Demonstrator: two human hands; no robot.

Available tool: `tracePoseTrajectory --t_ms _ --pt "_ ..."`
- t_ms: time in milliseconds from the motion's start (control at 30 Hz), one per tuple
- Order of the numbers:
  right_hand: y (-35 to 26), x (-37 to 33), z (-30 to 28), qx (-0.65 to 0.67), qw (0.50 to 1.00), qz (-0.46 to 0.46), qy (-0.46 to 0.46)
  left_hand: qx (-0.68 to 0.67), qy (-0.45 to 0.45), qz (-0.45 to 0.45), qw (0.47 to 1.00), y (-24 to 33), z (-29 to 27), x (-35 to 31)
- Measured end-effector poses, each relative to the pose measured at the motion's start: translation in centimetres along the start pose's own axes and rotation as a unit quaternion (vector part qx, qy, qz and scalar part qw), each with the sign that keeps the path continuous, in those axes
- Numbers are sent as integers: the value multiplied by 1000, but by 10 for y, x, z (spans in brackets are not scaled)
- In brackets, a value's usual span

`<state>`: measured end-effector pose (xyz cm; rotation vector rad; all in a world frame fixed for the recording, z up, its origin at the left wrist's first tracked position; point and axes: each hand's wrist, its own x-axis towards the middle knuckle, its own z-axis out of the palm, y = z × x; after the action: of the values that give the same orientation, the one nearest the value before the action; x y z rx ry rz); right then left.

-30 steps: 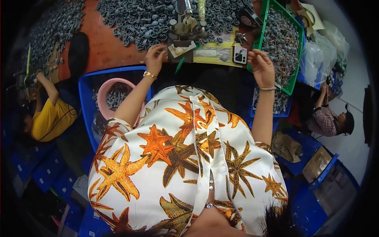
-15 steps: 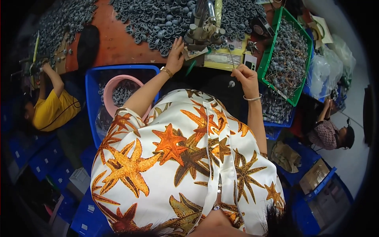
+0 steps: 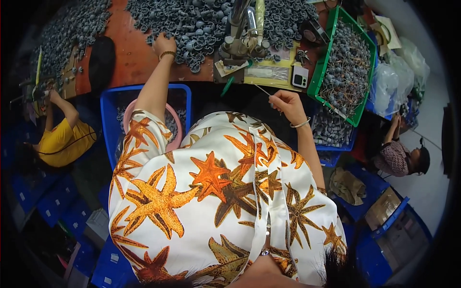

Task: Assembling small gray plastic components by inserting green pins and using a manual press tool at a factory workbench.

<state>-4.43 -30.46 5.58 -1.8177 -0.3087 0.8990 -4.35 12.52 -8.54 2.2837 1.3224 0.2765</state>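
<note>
My left hand (image 3: 163, 44) reaches to the near left edge of a heap of small grey rounded parts (image 3: 206, 36) on the table. Its fingers are curled down among them, and what they grip is hidden. Over the table's front edge, my right hand (image 3: 287, 104) pinches a thin straight metal rod (image 3: 261, 90) that points up and left. A small grey bit shows by the fingertips, too small to make out. Between the hands stands a metal bench press (image 3: 238, 47) with a yellow-wrapped lever (image 3: 260, 17).
A green tray (image 3: 314, 81) of wired grey parts stands on the right, near a phone (image 3: 300, 76) and a roll of tape (image 3: 314, 32). Below left, a blue bin (image 3: 108, 113) holds a pink basin (image 3: 128, 115). Co-workers sit left (image 3: 67, 139) and right (image 3: 396, 156).
My left hand has moved left from beside the press to the heap's edge. My right hand has dropped slightly and turned, so the rod now tilts further left.
</note>
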Motion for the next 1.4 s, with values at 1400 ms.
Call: tracePoseTrajectory --t_ms 1400 --pt "61 94 60 67 985 -69 144 -410 -197 228 861 31 -34 -207"
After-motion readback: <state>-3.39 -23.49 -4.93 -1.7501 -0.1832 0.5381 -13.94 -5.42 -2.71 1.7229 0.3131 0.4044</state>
